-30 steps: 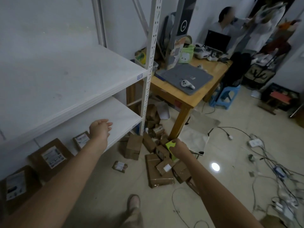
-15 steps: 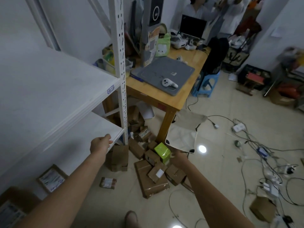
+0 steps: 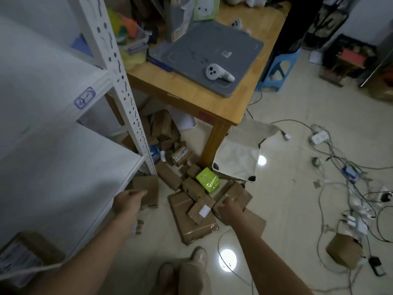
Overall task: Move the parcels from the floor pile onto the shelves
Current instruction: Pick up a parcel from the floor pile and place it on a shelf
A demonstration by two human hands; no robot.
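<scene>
A pile of brown cardboard parcels (image 3: 191, 222) lies on the floor beside the table leg, with a green wrapped parcel (image 3: 208, 180) on top. My right hand (image 3: 230, 210) reaches down into the pile, and its fingers curl over the near edge of a brown parcel (image 3: 237, 190) that still lies there. My left hand (image 3: 127, 201) hovers by the front edge of the white shelf board (image 3: 63, 167), fingers loosely curled and holding nothing. One labelled parcel (image 3: 27, 250) sits on the level below, at the bottom left.
The shelf's perforated white post (image 3: 127, 103) stands just left of the pile. A wooden table (image 3: 191, 92) overhangs the pile's far side. A white bag (image 3: 238, 158), tangled cables (image 3: 340, 167) and a lone box (image 3: 343, 252) lie on the floor at right. My shoes (image 3: 197, 256) are close to the pile.
I have leaned in and down towards the pile. My right hand dropped from beside the green parcel onto a brown one. My left hand came off the shelf edge, lower.
</scene>
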